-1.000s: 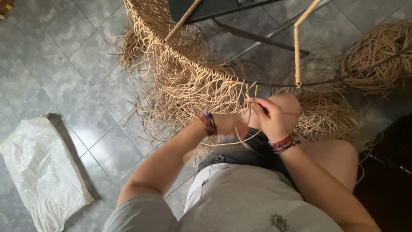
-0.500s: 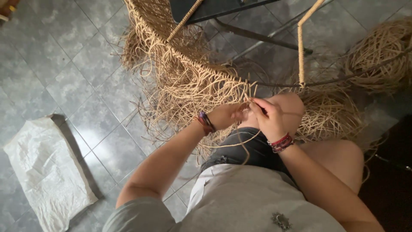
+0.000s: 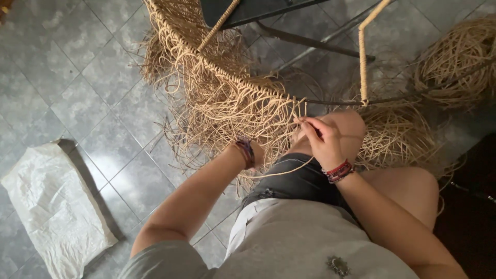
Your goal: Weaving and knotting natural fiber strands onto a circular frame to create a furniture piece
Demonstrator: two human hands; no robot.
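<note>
Grey floor tiles (image 3: 93,98) lay under the work, mottled and glossy; you sat low over them with your knees drawn up.

Object in hand: woven rim (image 3: 227,77) of a frame bound in tan rattan strands, running from top centre down to a point just in front of your hands; it rested on the floor against your knees.

Right hand (image 3: 323,139): fingers pressed together in a pinch on a thin strand (image 3: 279,170) right at the end of the bound section; red and dark bracelets at the wrist.

Left hand (image 3: 258,152): tucked under the loose fibre just beside the rim, mostly hidden; you could not tell from this view whether it gripped anything; dark band at that wrist.

Progress, as a judgement: rim appeared wrapped from the top of the view down to your pinch; beyond that, a dark bare rod (image 3: 392,98) carried on to the right unwrapped; one upright bar (image 3: 363,57) was already bound; so a good stretch seemed left.

Loose strands (image 3: 227,124) hung untrimmed below the woven part, in a thick tangle; trimming or tucking looked undone.

Outward: a coil of spare rattan (image 3: 454,62) lay well apart at upper right; a crumpled white sack (image 3: 51,206) lay flat on the tiles at lower left, well clear of the work.
</note>
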